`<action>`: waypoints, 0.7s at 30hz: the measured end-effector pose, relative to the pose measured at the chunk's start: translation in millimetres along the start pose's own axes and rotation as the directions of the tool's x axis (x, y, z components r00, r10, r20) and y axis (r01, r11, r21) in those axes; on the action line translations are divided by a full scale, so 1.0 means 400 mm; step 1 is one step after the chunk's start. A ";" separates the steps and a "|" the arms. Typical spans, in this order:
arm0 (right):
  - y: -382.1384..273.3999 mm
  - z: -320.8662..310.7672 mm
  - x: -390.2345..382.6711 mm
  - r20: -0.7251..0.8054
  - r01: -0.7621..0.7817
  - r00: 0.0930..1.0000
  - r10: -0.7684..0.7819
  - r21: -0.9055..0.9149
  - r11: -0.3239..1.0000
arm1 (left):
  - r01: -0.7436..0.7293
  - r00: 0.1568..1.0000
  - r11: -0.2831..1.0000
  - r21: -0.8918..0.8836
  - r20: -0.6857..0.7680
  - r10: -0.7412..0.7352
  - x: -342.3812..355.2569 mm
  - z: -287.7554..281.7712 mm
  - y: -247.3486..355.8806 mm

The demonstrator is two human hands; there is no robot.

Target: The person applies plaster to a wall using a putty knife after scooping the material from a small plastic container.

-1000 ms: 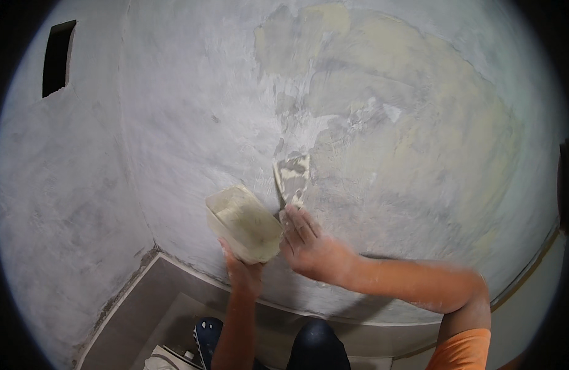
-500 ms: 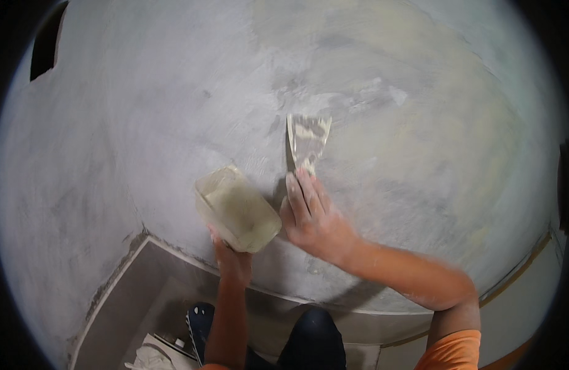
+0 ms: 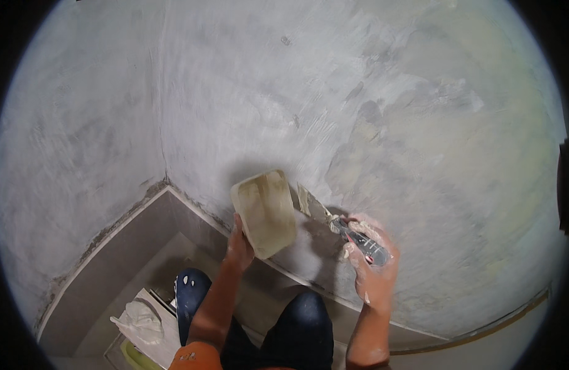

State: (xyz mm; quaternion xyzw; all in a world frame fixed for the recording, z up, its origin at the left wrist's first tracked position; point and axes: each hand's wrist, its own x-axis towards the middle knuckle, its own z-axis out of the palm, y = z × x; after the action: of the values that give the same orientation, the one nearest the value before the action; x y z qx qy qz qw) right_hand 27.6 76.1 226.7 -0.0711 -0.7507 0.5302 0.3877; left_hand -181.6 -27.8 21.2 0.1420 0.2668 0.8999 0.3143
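Just right of the tub [image 3: 264, 213], your putty knife [image 3: 361, 239] points its smeared blade toward the rim.
In the head view, your right hand [image 3: 384, 271] curls round the handle; your left [image 3: 239, 246], partly open, supports the tub's lower left side, some fingers hidden. Tipping the knife could drop paste [image 3: 304, 200]; loosening your left could spill the tub.

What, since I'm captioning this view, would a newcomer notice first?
Mid-view, the left grip holds a pale rectangular tub. Just right of it, a smeared scraper sits in the right grip, blade toward the tub. Behind, a broad yellowish patch spreads across the right of the grey wall.
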 end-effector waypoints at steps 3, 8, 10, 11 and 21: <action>0.059 -0.004 -0.053 -0.114 -0.092 0.989 0.096 0.040 0.995 | 0.074 0.997 0.996 -0.059 -0.034 -0.076 0.004 0.030 0.029; 0.106 0.005 -0.102 -0.215 -0.090 0.972 0.100 0.055 0.994 | 0.092 0.993 0.992 -0.088 0.083 -0.085 -0.005 0.053 0.015; 0.118 0.011 -0.109 -0.306 -0.011 0.950 0.069 0.187 0.982 | 0.077 0.990 0.993 -0.093 0.128 -0.064 0.001 0.055 -0.010; 0.125 0.011 -0.112 -0.306 -0.015 0.949 0.069 0.175 0.984 | 0.076 0.990 0.989 -0.127 0.124 -0.060 0.011 0.046 -0.027; 0.182 -0.054 -0.155 -0.242 0.061 0.969 -0.057 0.010 0.998 | -0.232 0.906 0.881 0.412 0.422 0.041 0.063 -0.053 -0.124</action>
State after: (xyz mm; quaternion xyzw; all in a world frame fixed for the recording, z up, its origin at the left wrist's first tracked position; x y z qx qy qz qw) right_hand 62.6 91.1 136.4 -0.1092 -0.6951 0.5123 0.4923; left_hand -185.5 12.8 -22.2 0.4113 0.3881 0.7845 0.2546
